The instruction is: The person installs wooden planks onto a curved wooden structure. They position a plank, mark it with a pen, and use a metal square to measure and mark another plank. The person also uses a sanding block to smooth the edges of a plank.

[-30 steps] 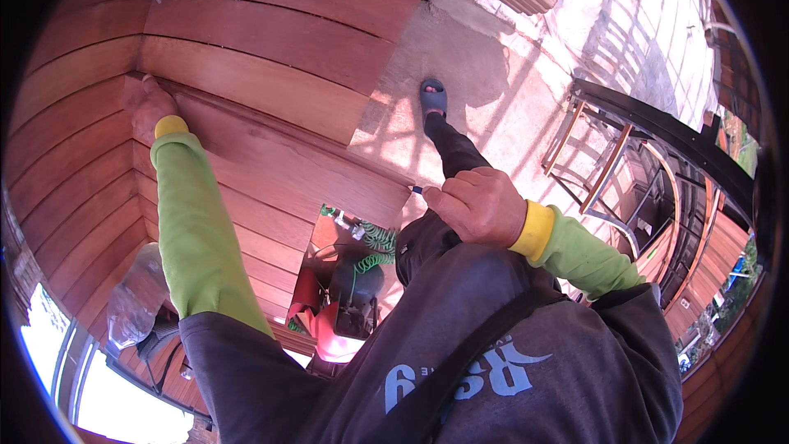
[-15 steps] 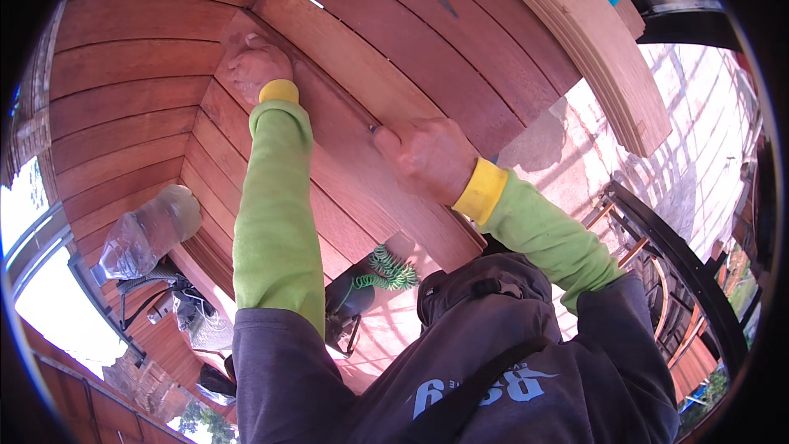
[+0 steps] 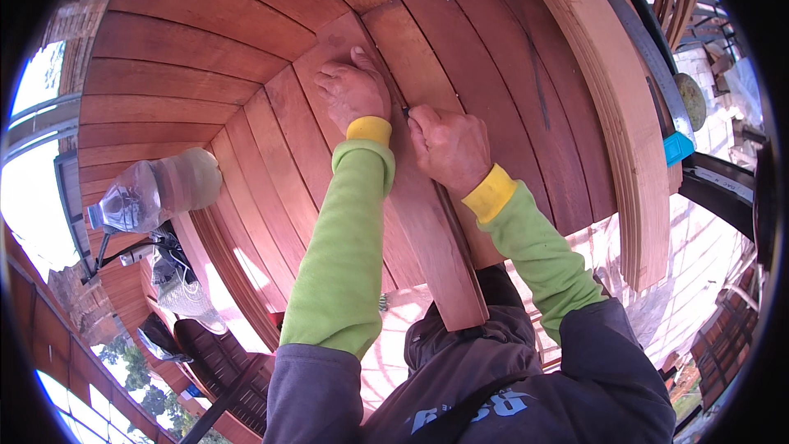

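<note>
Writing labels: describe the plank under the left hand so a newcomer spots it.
Reddish-brown wooden slats fill the picture's centre. Among them, the left hand rests on a plank that runs down toward the person. Its squared end juts past the neighbouring slats' ends.

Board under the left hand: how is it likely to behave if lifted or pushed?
The board will probably stay stiff: its near end juts past the neighbouring planks without visible sag. Its flat shape makes rolling unlikely. Its smooth-looking face suggests it could be somewhat slippery.
</note>
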Demonstrator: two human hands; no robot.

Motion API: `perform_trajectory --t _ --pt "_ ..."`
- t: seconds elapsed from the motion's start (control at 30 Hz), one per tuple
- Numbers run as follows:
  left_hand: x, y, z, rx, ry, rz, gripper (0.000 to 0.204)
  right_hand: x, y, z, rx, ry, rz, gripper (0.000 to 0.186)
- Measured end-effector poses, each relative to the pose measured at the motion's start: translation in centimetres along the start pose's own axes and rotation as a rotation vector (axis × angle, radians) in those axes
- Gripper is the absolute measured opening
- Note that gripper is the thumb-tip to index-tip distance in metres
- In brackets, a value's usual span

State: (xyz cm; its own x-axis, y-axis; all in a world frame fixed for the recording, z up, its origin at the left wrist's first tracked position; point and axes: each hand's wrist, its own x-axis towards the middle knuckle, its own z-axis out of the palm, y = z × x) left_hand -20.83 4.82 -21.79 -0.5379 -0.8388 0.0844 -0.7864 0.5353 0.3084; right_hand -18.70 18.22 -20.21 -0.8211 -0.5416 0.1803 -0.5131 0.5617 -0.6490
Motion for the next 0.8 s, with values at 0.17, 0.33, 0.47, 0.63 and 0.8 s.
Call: perform_trajectory --t 0.17,0.33,0.47,0.63,0.8 --pt "0.0 0.1 0.4 0.011 0.006 0.028 0.05 6.3 0.7 0.9 0.007 0.033 -0.021 0.011" --pt "-0.2 0.4 0.6 -0.032 0.008 0.014 0.048 10.8 1.7 1.6 0.041 0.071 -0.05 0.012" --pt "-0.1 0.0 0.2 -0.012 0.005 -0.042 0.048 6.7 0.9 1.5 0.001 0.008 -0.002 0.012" --pt "-0.5 0.3 -0.2 -0.011 0.036 -0.001 0.047 11.3 1.5 2.4 0.02 0.048 -0.037 0.011" --pt "-0.4 0.5 0.3 -0.01 0.036 0.015 0.049 12.2 1.7 1.4 0.061 -0.011 0.032 0.013"
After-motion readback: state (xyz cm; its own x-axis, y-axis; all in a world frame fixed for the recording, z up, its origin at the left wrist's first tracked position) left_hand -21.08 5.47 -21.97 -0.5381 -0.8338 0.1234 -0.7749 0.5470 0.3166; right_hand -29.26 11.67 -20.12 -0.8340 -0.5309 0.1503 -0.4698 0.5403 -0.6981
